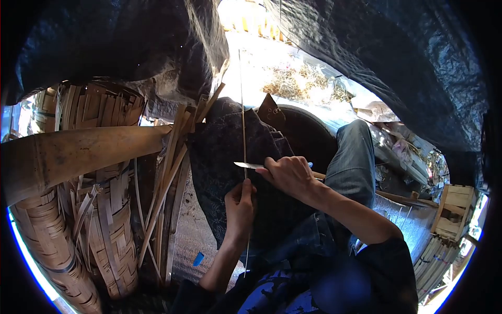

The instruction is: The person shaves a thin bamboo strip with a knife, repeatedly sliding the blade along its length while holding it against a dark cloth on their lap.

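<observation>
My right hand [293, 175] is closed around a knife, whose bright blade [247, 165] points left and lies across a thin bamboo strip [243, 120]. Just below the blade, my left hand [240, 206] pinches that strip between thumb and fingers. The strip runs nearly upright through the view, from the bright ground beyond my knees down towards my lap. A dark patterned cloth [217, 157] covers my leg beneath both hands. The knife's handle is mostly hidden inside my right hand.
A thick bamboo pole [83, 157] juts in from the left, above tall woven bamboo baskets [112, 230]. Split bamboo pieces [170, 172] lean beside my leg. Dark plastic sheeting [387, 57] hangs overhead. Pale shavings [303, 81] lie ahead, and bundled strips [436, 261] are at right.
</observation>
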`<state>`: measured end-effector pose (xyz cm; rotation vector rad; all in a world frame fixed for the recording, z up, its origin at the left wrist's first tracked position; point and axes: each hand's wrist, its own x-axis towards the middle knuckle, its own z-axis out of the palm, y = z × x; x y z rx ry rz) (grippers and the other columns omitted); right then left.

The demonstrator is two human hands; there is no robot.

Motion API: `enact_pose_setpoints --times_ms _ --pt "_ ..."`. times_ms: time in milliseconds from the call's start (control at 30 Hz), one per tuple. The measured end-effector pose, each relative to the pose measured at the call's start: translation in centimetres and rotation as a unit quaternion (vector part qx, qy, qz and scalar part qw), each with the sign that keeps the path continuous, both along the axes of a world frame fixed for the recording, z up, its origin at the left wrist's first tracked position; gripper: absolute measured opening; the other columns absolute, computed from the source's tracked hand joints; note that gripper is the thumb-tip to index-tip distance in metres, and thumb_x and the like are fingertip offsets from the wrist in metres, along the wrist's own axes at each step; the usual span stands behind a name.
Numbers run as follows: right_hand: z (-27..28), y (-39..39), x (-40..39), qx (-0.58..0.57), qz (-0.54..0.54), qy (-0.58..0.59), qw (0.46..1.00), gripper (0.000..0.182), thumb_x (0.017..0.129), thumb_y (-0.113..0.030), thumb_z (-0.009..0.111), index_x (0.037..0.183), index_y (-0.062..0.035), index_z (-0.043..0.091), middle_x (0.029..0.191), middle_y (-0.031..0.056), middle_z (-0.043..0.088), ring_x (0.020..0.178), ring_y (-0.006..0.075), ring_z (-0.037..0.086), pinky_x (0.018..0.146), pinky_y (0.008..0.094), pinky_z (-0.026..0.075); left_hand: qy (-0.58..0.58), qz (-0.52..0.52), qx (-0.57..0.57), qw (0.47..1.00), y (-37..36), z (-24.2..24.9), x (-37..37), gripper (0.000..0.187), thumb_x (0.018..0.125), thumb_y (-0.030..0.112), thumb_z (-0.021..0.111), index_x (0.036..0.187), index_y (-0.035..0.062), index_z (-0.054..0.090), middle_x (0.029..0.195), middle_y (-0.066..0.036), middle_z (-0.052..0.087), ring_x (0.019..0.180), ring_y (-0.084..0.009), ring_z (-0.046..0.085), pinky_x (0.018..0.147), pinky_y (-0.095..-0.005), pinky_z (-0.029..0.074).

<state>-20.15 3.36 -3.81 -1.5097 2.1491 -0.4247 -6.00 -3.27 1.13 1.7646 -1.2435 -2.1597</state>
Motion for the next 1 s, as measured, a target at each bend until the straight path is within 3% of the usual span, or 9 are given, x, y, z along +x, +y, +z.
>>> enact_pose_setpoints --times_ms 133,200,233,300,400,500,667,733,1000 --pt "1.4 0.4 -1.0 -0.014 0.003 -0.075 0.997 0.049 0.099 -0.042 0.043 0.069 -0.0056 0.055 0.052 0.0157 0.058 0.053 0.034 0.064 0.046 0.043 0.051 -0.025 -0.043 -0.039 0.998 -0.3 0.5 0.1 0.034 0.101 0.031 0.048 0.081 0.0049 0.059 0.056 0.009 0.036 0.047 -0.0003 0.028 0.044 -0.023 0.019" --pt "1.7 0.8 -1.0 -0.022 -0.014 -0.098 0.995 0.048 0.099 -0.04 0.044 0.069 -0.0047 0.055 0.052 0.0167 0.057 0.053 0.036 0.063 0.047 0.0447 0.05 -0.054 -0.138 -0.098 0.984 -0.8 0.9 0.0 0.033 0.099 0.027 0.05 0.083 0.0014 0.062 0.055 0.001 0.051 0.044 -0.01 0.046 0.044 -0.0282 0.032" --pt "1.7 1.0 -1.0 -0.028 -0.033 -0.121 0.992 0.047 0.099 -0.039 0.044 0.07 -0.0039 0.056 0.053 0.0177 0.057 0.054 0.0381 0.062 0.048 0.0464 0.049 -0.053 -0.137 -0.097 0.984 -0.7 0.6 0.1 0.033 0.099 0.027 0.05 0.083 0.0014 0.062 0.055 0.001 0.051 0.044 -0.01 0.046 0.044 -0.0282 0.032" --pt "1.5 1.3 -0.9 -0.039 -0.048 -0.133 0.989 0.046 0.099 -0.038 0.045 0.071 -0.0037 0.056 0.053 0.018 0.056 0.054 0.0385 0.061 0.048 0.0464 0.048 -0.096 -0.27 -0.424 0.859 -0.1 0.0 0.3 0.028 0.095 0.024 0.052 0.083 0.0016 0.064 0.06 -0.015 0.062 0.054 -0.0289 0.064 0.051 -0.0387 0.046" --pt "1.4 1.6 -0.5 -0.06 -0.066 -0.145 0.985 0.044 0.099 -0.036 0.046 0.071 -0.0033 0.056 0.053 0.0186 0.056 0.054 0.0391 0.06 0.047 0.0463 0.048 -0.205 -0.336 -0.439 0.808 0.0 0.6 -0.3 0.022 0.09 0.019 0.056 0.077 0.0029 0.064 0.063 -0.02 0.062 0.061 -0.0367 0.065 0.054 -0.0426 0.048" --pt "1.2 2.0 -0.3 -0.072 -0.088 -0.167 0.979 0.043 0.099 -0.035 0.047 0.072 -0.0031 0.055 0.053 0.0191 0.055 0.054 0.0392 0.06 0.047 0.0464 0.047 -0.225 -0.373 -0.448 0.781 -0.7 1.5 -0.7 0.028 0.092 0.026 0.053 0.076 0.005 0.064 0.06 -0.02 0.062 0.059 -0.0378 0.065 0.056 -0.0465 0.051" --pt "1.0 2.2 -0.4 -0.056 -0.105 -0.177 0.977 0.045 0.099 -0.037 0.045 0.072 -0.0033 0.055 0.054 0.0184 0.056 0.054 0.0383 0.061 0.049 0.0461 0.049 -0.229 -0.398 -0.466 0.757 -0.8 1.6 -0.8 0.031 0.093 0.025 0.053 0.07 0.0049 0.06 0.059 -0.018 0.062 0.057 -0.036 0.065 0.053 -0.044 0.051" --pt "0.6 2.1 -0.5 -0.043 -0.048 -0.06 0.996 0.048 0.099 -0.041 0.043 0.071 -0.0046 0.056 0.054 0.0168 0.058 0.054 0.0361 0.063 0.05 0.045 0.051 -0.225 -0.403 -0.482 0.745 -0.6 1.2 -0.8 0.031 0.093 0.024 0.053 0.069 0.0051 0.059 0.059 -0.018 0.062 0.056 -0.0348 0.065 0.051 -0.0429 0.051" --pt "0.0 1.7 -2.1 0.042 -0.004 -0.008 0.999 0.048 0.099 -0.044 0.042 0.071 -0.0084 0.058 0.057 0.0144 0.06 0.059 0.0324 0.066 0.053 0.0425 0.054 -0.243 -0.425 -0.466 0.737 1.2 1.1 -1.0 0.028 0.093 0.02 0.053 0.069 0.0046 0.057 0.059 -0.017 0.062 0.056 -0.0349 0.065 0.052 -0.044 0.05"
